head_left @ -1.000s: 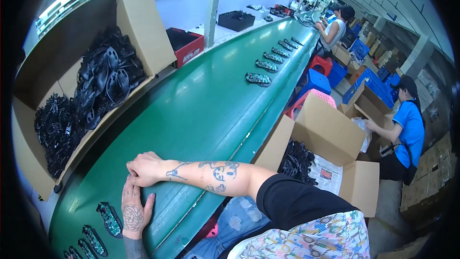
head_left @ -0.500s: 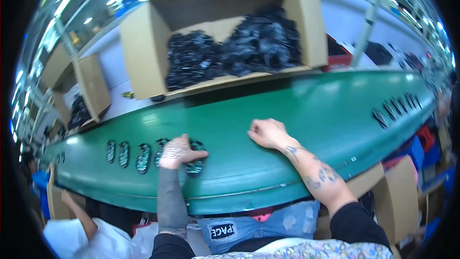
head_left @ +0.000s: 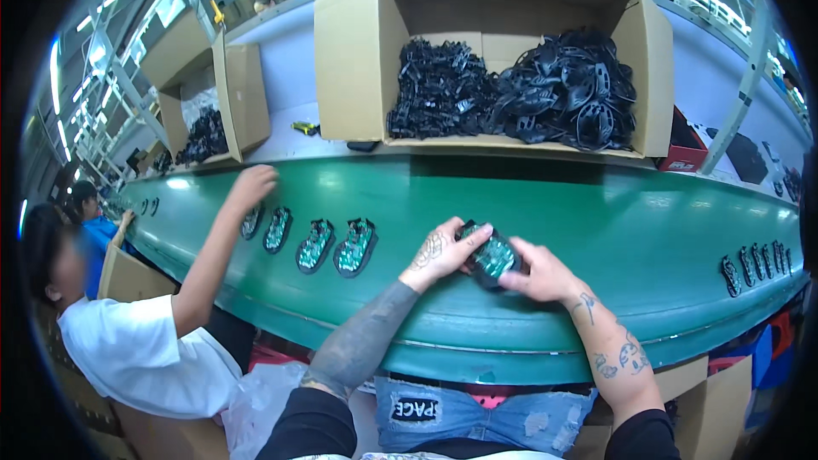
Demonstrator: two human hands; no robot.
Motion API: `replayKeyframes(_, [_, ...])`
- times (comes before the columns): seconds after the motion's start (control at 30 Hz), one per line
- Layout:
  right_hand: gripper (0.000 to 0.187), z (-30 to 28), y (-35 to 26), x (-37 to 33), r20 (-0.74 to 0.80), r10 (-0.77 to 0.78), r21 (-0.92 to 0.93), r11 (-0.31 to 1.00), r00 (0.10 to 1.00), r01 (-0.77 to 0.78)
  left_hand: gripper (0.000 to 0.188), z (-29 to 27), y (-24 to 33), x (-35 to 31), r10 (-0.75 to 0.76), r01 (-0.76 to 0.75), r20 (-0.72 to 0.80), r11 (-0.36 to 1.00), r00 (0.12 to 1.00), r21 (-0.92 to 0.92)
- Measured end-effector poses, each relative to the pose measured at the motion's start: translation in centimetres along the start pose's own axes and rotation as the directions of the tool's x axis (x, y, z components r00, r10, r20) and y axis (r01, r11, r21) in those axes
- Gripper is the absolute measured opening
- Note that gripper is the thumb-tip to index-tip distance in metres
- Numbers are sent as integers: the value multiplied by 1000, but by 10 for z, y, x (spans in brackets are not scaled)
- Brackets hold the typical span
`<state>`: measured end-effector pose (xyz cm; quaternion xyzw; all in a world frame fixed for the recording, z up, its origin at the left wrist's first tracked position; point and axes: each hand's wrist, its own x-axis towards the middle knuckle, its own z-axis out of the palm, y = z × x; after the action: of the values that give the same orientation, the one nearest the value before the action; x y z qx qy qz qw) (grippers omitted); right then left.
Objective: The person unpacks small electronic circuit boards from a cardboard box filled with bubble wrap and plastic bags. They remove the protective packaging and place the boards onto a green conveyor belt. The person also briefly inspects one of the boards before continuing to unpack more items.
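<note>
Both my hands hold one part (head_left: 490,257), a black oval housing with a green circuit board in it, just above the green conveyor belt (head_left: 596,230). My left hand (head_left: 439,254) grips its left side and my right hand (head_left: 537,274) its right side. To the left on the belt lie several more of the same parts; the nearest one (head_left: 354,247) is a hand's width from my left hand. An open cardboard box (head_left: 358,60) full of black plastic parts (head_left: 511,89) stands behind the belt, straight ahead of me.
A co-worker in a white shirt (head_left: 145,349) at my left reaches an arm (head_left: 217,247) over the belt to the parts there. Several dark parts (head_left: 754,268) lie at the belt's right end. A second open box (head_left: 209,106) stands at back left.
The view has swung from the right end of the belt to straight ahead. My hands, which lay apart on the belt, have come together on a part and hold it.
</note>
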<state>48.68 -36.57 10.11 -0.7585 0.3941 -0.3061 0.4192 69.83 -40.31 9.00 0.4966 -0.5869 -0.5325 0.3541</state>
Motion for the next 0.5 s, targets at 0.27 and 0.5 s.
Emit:
replayKeyframes(0.27, [25,-7,29,17,-483,158,131,986,861,-107,40,-18,-13,16,23,-33,92,994,996,108])
replayKeyframes(0.5, [18,-9,25,18,-535,273,272,952,799,-143,35,-13,-9,9,75,-58,130,990,989,-131])
